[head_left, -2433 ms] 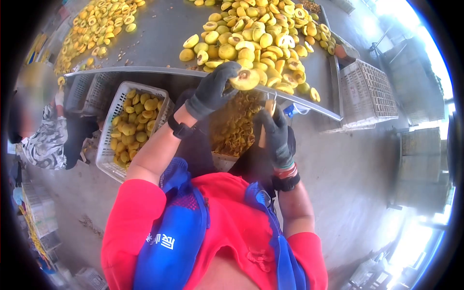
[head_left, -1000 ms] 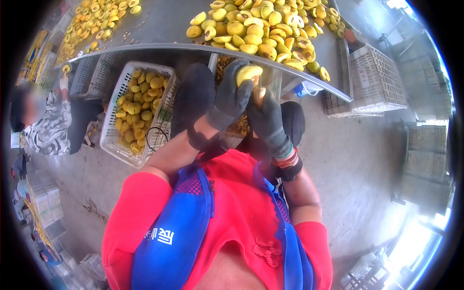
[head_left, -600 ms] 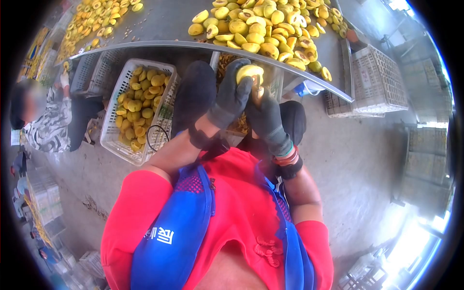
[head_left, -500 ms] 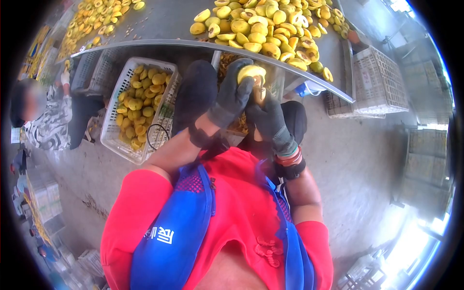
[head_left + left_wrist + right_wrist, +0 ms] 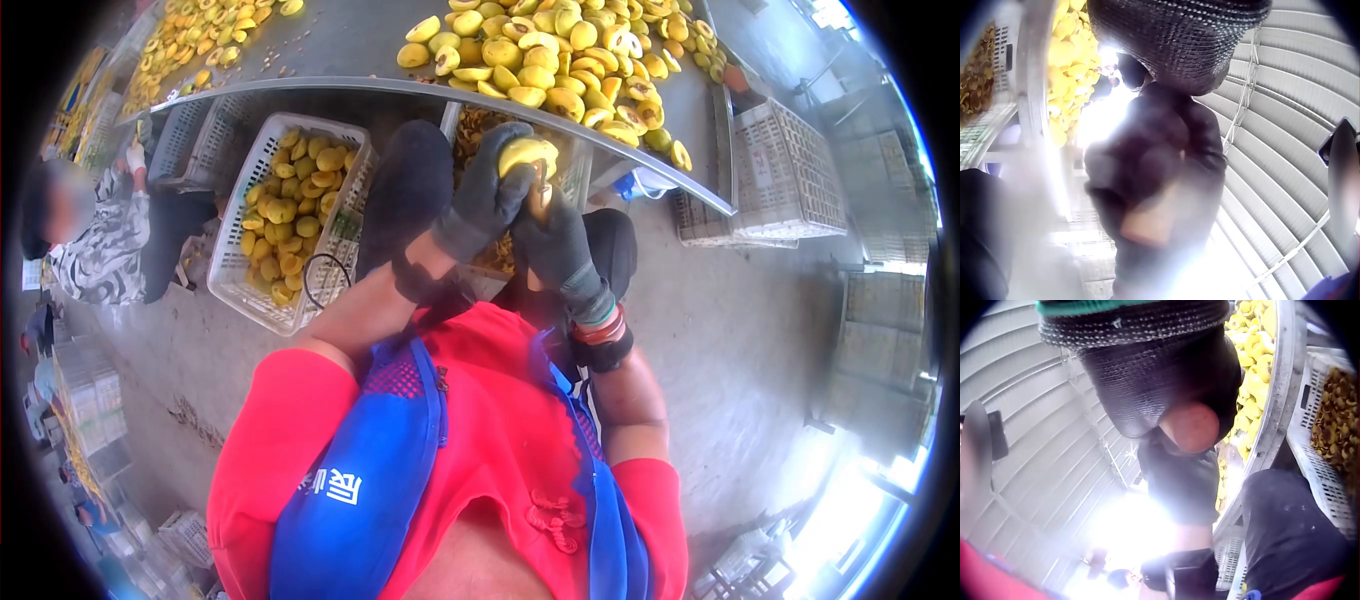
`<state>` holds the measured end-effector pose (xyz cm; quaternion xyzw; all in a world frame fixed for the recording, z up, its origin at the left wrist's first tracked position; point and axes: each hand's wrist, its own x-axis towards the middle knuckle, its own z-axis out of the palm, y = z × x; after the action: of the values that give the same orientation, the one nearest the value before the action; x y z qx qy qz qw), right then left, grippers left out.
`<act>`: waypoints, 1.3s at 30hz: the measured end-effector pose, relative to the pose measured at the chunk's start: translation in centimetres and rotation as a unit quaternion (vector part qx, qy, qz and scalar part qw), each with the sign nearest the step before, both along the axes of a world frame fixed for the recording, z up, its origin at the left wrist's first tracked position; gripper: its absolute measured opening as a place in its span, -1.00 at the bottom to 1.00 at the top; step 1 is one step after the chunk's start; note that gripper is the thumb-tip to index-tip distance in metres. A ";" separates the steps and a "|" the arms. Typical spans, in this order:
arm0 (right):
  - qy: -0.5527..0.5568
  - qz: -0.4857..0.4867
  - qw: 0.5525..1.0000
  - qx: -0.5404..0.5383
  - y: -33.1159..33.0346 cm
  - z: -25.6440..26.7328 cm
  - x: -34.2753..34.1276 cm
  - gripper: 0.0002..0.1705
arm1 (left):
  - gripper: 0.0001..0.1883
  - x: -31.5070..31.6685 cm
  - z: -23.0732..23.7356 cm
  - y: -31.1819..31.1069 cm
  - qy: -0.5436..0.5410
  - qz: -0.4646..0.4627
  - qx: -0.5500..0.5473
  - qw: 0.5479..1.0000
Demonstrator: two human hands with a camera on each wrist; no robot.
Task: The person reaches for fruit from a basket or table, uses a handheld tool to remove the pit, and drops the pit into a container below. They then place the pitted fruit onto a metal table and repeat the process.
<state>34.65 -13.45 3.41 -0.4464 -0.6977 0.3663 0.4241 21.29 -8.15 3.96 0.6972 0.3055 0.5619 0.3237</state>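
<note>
My left hand (image 5: 487, 198), in a dark glove, grips a yellow peach half (image 5: 527, 153) above the crate between my knees. Against its near side, my gloved right hand (image 5: 562, 252) holds a wooden-handled tool (image 5: 541, 203). Its working end meets the fruit near the brown centre, partly covered by the left thumb. In the right wrist view, the rounded butt of the wooden handle (image 5: 1194, 428) sticks out of the fist. The left wrist view is hazy, with the handle (image 5: 1150, 219) showing among dark glove shapes.
Halved peaches (image 5: 540, 60) lie heaped on the metal table (image 5: 350, 50), whose edge (image 5: 640, 155) runs just beyond my hands. A white crate (image 5: 225, 255) of peach halves stands at left. Brown scraps (image 5: 1338, 412) fill the crate between my knees. Another person (image 5: 105, 245) sits at far left.
Earlier, my left hand held the peach half up by the table edge, apart from the tool. Both hands have since come together, tool against fruit. Over the last second they shift only slightly.
</note>
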 end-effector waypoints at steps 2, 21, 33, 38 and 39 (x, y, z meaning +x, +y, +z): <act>-0.067 -0.033 0.992 0.106 0.0 0.4 -0.4 -0.82 | -0.56 0.1 -0.2 -0.2 -0.001 -0.001 -0.021 1.000; 0.154 -0.011 0.971 -0.185 -1.4 5.8 -0.9 -0.88 | -0.61 -0.8 -0.1 0.1 -0.050 -0.070 -0.068 0.994; -0.156 -0.008 0.988 0.017 -0.7 1.3 -0.4 -0.70 | -0.57 -0.6 -2.0 -0.2 -0.051 -0.051 -0.086 0.994; 0.107 0.021 0.951 -0.290 -1.4 3.6 0.0 -0.83 | -0.57 -0.3 -3.5 0.0 -0.005 -0.018 -0.035 0.999; 0.181 0.019 0.928 -0.324 -1.5 3.6 -0.1 -0.86 | -0.57 -0.2 -3.4 0.1 -0.020 -0.022 -0.037 0.999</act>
<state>34.60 -14.93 7.00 -0.4723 -0.4610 0.6547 0.3684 21.09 -8.10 0.54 0.6801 0.3036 0.5570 0.3675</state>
